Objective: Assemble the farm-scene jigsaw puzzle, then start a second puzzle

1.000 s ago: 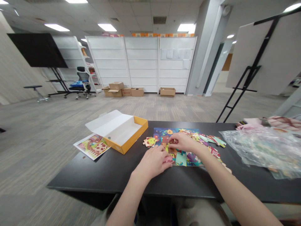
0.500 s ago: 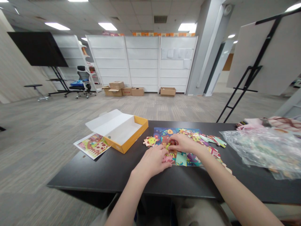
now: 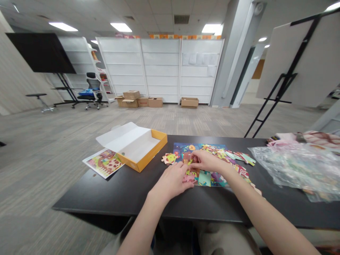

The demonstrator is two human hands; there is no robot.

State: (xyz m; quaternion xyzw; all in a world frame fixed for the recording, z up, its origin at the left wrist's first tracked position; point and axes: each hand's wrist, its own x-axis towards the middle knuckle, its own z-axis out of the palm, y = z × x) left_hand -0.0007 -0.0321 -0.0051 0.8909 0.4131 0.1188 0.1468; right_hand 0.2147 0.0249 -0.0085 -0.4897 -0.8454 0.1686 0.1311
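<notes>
On a dark table lies a blue illustrated sheet point(image 3: 180, 147) with jigsaw puzzle pieces spread over it. My left hand point(image 3: 174, 177) rests on the sheet's left part, thumb apart from the fingers, touching pink pieces point(image 3: 189, 178). Just across from it, my right hand point(image 3: 203, 161) is pinched at a yellowish puzzle piece point(image 3: 189, 162), its fingertips partly hiding it. A pale green piece point(image 3: 204, 179) lies below the right hand. Left of the sheet sits a joined cluster with a yellow-green figure point(image 3: 170, 158). More loose pieces point(image 3: 245, 158) lie at the right.
An open yellow box point(image 3: 152, 156) stands at the left, beside a printed picture point(image 3: 105, 163) overhanging the table edge. Clear plastic bags point(image 3: 294, 170) and folded cloth point(image 3: 322, 138) occupy the right side. Behind are cardboard boxes point(image 3: 131, 99) and a whiteboard stand point(image 3: 276, 95).
Both hands stay almost in place over the puzzle, with only slight finger movement. The camera view has shifted a little.
</notes>
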